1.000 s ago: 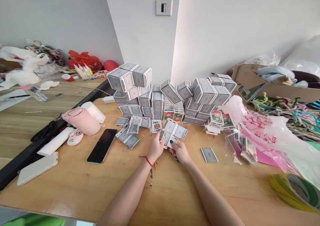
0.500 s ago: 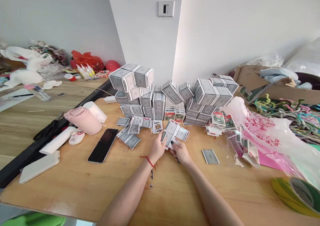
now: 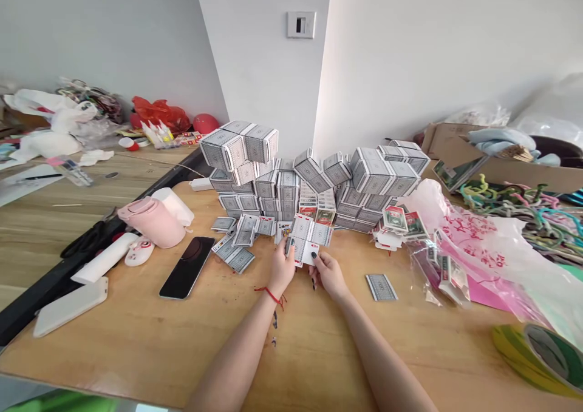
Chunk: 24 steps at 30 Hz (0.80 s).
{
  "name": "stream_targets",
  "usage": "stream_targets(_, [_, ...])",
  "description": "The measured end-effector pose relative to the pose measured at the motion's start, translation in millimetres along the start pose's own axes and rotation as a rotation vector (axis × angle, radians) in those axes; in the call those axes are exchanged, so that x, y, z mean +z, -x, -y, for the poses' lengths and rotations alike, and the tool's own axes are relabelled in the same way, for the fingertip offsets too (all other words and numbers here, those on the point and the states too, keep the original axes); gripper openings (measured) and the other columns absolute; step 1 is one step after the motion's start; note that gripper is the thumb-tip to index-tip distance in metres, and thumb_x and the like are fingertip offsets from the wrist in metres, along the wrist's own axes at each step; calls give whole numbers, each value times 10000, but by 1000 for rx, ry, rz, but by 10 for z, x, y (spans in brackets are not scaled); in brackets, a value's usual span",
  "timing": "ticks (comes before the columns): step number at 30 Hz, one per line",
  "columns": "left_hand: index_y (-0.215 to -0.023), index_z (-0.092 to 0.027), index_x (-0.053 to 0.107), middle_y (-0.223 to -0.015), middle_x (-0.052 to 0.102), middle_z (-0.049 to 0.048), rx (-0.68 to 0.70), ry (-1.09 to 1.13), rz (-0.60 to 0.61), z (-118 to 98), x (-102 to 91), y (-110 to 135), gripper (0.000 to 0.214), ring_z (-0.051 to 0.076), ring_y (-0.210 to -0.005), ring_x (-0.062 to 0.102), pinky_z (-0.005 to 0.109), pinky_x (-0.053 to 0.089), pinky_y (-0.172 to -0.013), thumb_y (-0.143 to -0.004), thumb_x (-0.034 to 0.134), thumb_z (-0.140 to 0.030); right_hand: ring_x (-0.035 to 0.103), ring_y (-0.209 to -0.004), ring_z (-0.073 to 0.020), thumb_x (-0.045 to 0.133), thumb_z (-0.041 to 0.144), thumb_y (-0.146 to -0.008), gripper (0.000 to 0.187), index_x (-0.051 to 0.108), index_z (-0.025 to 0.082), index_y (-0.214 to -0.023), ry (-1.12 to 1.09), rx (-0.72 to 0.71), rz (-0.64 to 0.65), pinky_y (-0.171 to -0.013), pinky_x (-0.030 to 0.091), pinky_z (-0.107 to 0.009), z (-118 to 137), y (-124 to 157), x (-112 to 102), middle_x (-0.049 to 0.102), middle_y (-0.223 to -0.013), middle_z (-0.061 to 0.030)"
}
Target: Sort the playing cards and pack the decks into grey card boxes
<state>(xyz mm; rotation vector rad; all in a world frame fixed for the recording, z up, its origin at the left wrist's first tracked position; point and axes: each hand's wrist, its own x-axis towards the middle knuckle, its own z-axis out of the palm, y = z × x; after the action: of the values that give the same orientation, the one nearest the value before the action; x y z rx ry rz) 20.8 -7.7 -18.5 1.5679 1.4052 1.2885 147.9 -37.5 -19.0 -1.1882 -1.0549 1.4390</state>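
Wood-toned table (image 3: 328, 351), bearing the items below. Grey-backed card blocks (image 3: 288, 187), many, stacked along its far side. Crossed playing cards (image 3: 303, 227), one set, held between both hands, in front of the blocks. Left hand (image 3: 282, 269), narrow pinch at the set's left edge. Right hand (image 3: 331, 273), narrow pinch at its lower right corner. Single card (image 3: 381, 287), back up, well apart at right. Step, as judged: aligning the set; next move calls for a steady left hold and light right-thumb pressure.
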Motion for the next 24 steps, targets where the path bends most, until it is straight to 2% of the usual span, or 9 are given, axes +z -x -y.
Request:
stream_targets(8, [-1118,-149,479,-1153,533,126,-1,-31,10,52,65,31,344,203,-1135,442,345,358,-939,-830,365,-298,335,-249,-48,427,514,-740,340,394,189,-645,98,-15,-58,-225,249,-161,13,25,4,452,-421,67])
stream_targets(15, [-1173,-145,425,-1211,488,129,76,-86,72,17,18,73,383,190,-1131,446,330,362,-936,-835,356,-312,290,-213,-44,402,516,-749,329,366,200,-664,139,45,-72,-199,249,-173,31,62,11,403,-417,91])
stream_targets(24, [-1220,-138,372,-1210,483,139,100,-112,97,-74,-1,111,432,190,-1127,449,327,367,-930,-835,366,-334,277,-218,-37,386,483,-755,292,366,199,-688,168,76,-60,-200,252,-167,58,69,5,394,-433,95])
